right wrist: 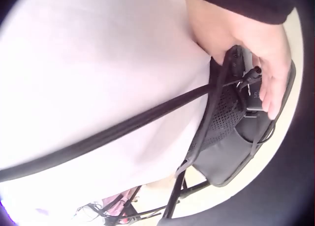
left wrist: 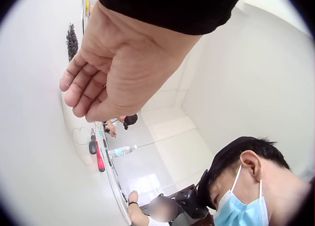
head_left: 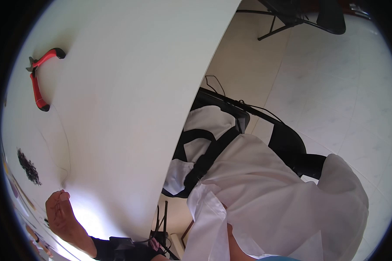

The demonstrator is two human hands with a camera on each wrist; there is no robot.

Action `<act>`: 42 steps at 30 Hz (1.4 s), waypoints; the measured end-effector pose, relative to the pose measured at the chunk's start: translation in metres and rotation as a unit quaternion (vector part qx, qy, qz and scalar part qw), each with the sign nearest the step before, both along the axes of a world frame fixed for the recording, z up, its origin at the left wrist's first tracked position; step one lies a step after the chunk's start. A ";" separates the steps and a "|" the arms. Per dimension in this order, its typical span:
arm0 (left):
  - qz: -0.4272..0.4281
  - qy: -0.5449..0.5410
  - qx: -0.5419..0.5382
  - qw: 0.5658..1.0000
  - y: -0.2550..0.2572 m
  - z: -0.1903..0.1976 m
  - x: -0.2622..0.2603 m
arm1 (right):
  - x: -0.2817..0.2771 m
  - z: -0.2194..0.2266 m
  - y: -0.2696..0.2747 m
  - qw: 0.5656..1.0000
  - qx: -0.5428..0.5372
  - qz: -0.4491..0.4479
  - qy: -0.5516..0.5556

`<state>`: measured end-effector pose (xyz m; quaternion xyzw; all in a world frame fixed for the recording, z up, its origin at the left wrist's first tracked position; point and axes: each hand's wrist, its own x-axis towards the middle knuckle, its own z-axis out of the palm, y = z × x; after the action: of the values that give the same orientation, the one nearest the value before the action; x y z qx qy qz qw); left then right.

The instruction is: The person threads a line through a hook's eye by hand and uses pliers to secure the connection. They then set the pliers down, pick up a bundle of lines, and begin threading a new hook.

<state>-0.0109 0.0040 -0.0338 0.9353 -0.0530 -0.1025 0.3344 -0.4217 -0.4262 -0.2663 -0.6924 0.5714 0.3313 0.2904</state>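
The left hand [head_left: 65, 217], at the lower left of the head view, pinches a thin wire [head_left: 68, 148] between thumb and fingertips. Its loose curve runs over the white table [head_left: 130, 87] towards open red-handled pliers [head_left: 38, 89]. In the left wrist view the fingers of the left hand [left wrist: 108, 73] are bent together, and the wire [left wrist: 74, 132] loops beside the pliers [left wrist: 100, 159]. The right hand [right wrist: 266, 44], seen only from its own wrist, hangs with loosely bent fingers over a black device [right wrist: 253, 102] in a black bag; its thumb is hidden.
A clump of small dark pieces [head_left: 28, 167] lies on the table beyond the left hand. White clothing [head_left: 283, 191] and black straps [head_left: 209, 161] fill the lower right, with black chairs [head_left: 287, 139] beyond. A bottle [left wrist: 122, 150] and a masked person [left wrist: 246, 196] appear in the left wrist view.
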 end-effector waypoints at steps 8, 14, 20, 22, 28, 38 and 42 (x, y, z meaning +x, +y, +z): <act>0.018 -0.005 0.015 1.000 0.004 -0.004 -0.001 | -0.005 0.001 0.002 1.000 0.004 0.018 0.004; 0.006 0.014 0.050 0.999 0.004 0.001 0.001 | -0.005 0.002 -0.001 1.000 0.007 0.028 0.012; 0.024 0.004 0.062 0.998 0.005 -0.001 -0.002 | -0.005 0.003 -0.004 0.999 0.007 0.039 0.016; 0.021 0.005 0.070 0.997 0.004 0.000 -0.001 | -0.005 0.003 -0.005 0.999 0.007 0.043 0.018; 0.030 0.001 0.056 0.998 0.002 0.001 -0.003 | -0.003 -0.003 -0.010 0.998 0.006 0.060 0.019; 0.014 -0.044 0.037 0.998 -0.007 0.004 -0.007 | 0.006 -0.013 -0.021 0.997 -0.005 0.077 0.017; 0.006 -0.046 0.022 0.999 -0.005 0.003 -0.007 | 0.007 -0.023 -0.026 0.997 -0.011 0.076 0.027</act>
<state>-0.0176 -0.0009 -0.0305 0.9464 -0.0610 -0.0583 0.3118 -0.4143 -0.4522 -0.2895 -0.7279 0.5280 0.3647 0.2414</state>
